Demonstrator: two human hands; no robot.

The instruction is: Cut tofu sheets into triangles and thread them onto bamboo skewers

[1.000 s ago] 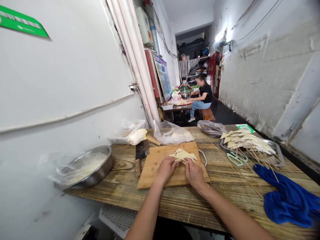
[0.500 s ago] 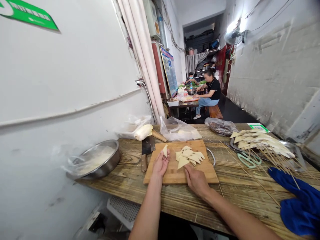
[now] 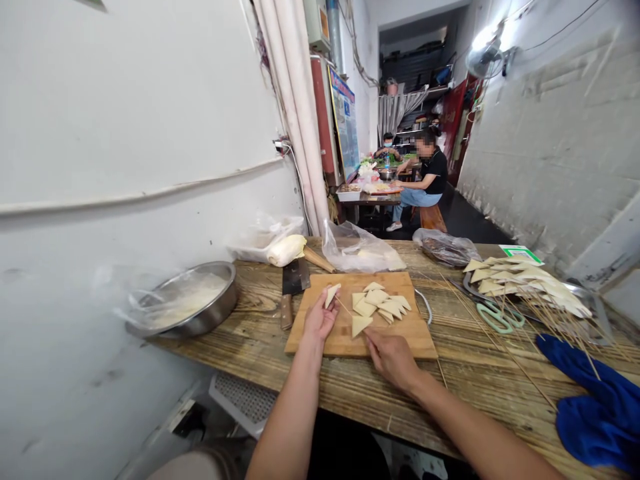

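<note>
My left hand (image 3: 319, 321) is over the left part of a wooden cutting board (image 3: 313, 343), its fingers closed on a pale triangular tofu slice (image 3: 332, 295). In my right hand (image 3: 393, 355), near the board's front edge, is a thin bamboo skewer (image 3: 343, 306). One tofu triangle (image 3: 361, 325) is threaded on it close to my fingers. The skewer points up and left, its tip at or near the left-hand slice; I cannot tell whether it pierces it. Behind my right hand, a pile of loose tofu triangles (image 3: 384, 305) lies on the board.
Left of the board are a cleaver (image 3: 295, 277) and a metal basin (image 3: 220, 307). Behind lie plastic bags (image 3: 360, 250). To the right are green-handled scissors (image 3: 500, 317), loaded skewers (image 3: 525, 283) on a tray and a blue cloth (image 3: 600, 413). Two people sit farther back.
The right-hand skewer, with its threaded triangle, has moved slightly left, and its tip now shows by the left-hand slice. The left-hand slice has tilted to the right. The camera view has shifted slightly.
</note>
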